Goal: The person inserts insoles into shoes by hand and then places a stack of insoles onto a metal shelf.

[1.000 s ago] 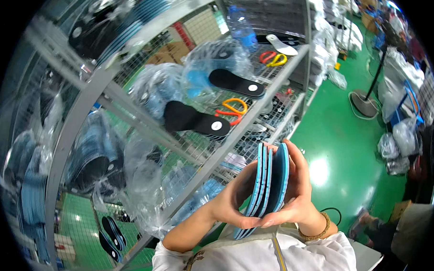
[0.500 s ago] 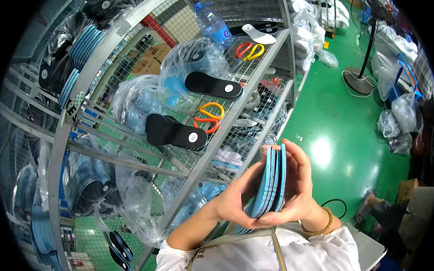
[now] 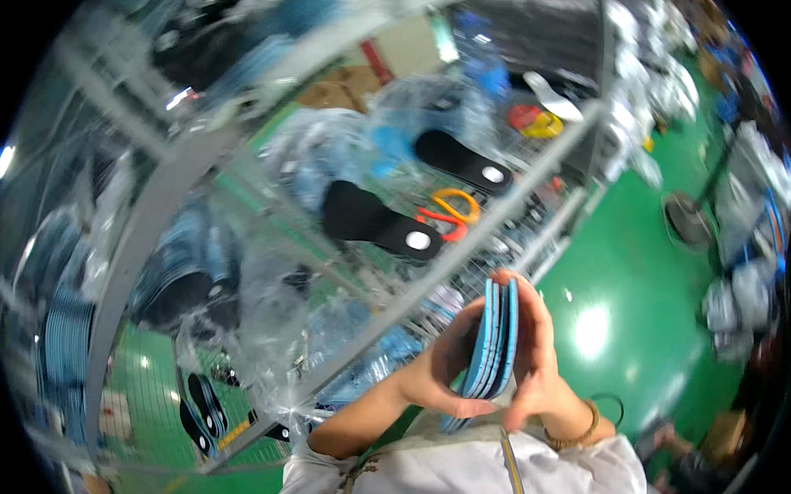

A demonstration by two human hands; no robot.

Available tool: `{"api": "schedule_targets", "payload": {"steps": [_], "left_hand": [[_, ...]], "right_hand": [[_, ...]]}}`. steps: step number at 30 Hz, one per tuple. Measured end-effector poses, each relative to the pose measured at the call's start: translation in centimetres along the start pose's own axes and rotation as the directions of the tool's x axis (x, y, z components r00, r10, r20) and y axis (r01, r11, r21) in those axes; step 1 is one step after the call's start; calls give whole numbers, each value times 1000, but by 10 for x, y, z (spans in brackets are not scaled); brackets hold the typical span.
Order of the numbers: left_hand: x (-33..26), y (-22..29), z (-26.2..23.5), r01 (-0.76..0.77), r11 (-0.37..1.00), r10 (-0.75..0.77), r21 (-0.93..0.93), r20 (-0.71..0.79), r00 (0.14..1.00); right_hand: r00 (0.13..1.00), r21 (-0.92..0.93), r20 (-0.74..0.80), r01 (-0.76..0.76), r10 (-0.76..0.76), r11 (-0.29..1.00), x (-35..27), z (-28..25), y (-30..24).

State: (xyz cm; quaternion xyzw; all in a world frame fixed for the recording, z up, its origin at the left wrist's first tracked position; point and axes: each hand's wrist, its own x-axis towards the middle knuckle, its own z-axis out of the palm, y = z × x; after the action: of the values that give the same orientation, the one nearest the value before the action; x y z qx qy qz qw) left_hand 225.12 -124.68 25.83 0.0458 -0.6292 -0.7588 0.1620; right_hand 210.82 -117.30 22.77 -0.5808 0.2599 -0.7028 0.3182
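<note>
A small stack of light-blue insoles (image 3: 494, 337) with a black layer is upright on edge in front of my chest. My left hand (image 3: 448, 366) is closed round its left side, thumb across the lower end. Curved along the right side, my right hand (image 3: 535, 365) has its fingertips on the top end, while its thumb stands a little off the stack. The palm sides of both hands are partly hidden by the stack.
On the wire rack (image 3: 465, 258) to my left lie black insoles (image 3: 375, 220), orange-handled scissors (image 3: 456, 206), a second pair of scissors (image 3: 535, 121), a white insole-shaped piece (image 3: 550, 97), a water bottle (image 3: 481, 54) and plastic bags (image 3: 316, 157). A round stand base (image 3: 688, 218) stands on the green floor (image 3: 599, 280).
The view has swung, so the rack sits further right and looks blurred. My right thumb has come away from the insoles' lower end; my left hand keeps its hold.
</note>
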Motion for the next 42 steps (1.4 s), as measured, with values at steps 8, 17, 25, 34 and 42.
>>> {"api": "schedule_targets", "payload": {"steps": [8,17,25,34,42], "left_hand": [[-108,62,13,-620,784,540,-34,-456,708],[-242,140,12,-595,488,840,639,-530,119],[-337,149,62,-433,214,960,876,-105,261],[-370,322,9,869,-227,973,440,148,179],[-367,341,-29,111,136,985,984,-123,-118]], "right_hand": [[682,5,471,-636,560,771,8,77,-5],[811,402,558,-79,-176,912,164,286,-62],[828,644,540,-290,-151,708,292,385,-142],[639,632,606,-24,-474,775,331,297,-167],[921,205,362,71,-143,976,320,425,-117]]}}
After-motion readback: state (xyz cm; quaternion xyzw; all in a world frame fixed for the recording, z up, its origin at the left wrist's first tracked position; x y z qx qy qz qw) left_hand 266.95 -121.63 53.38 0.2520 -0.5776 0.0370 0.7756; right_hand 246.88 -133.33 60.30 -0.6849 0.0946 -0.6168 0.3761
